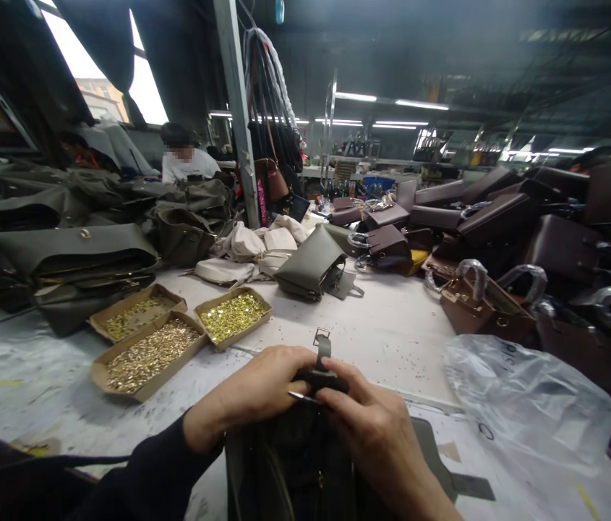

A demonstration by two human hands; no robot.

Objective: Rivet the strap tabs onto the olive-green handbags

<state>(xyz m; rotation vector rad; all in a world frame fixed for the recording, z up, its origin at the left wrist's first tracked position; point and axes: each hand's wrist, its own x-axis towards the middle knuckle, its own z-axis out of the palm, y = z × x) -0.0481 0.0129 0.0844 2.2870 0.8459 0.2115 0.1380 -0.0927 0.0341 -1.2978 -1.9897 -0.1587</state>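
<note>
A dark olive handbag [294, 463] is in front of me at the table's near edge, its zipped opening facing up. A short strap with a metal buckle [322, 336] stands up from its top edge. My left hand [262, 380] is closed on the bag's top edge beside the strap, fingertips partly hidden. My right hand [375, 416] pinches the base of the strap from the other side. A thin pointed metal tool [301, 396] shows between the hands by the right fingers; its other end is hidden. An olive flap with a tab [438, 463] lies to the right.
Cardboard trays of small gold metal parts [153, 354] stand left of centre. Olive bags [77, 253] are heaped at left, brown bags [494, 304] at right. A clear plastic bag [533, 405] lies near right. Beyond the table a person in white [189, 165] sits near a post [240, 108].
</note>
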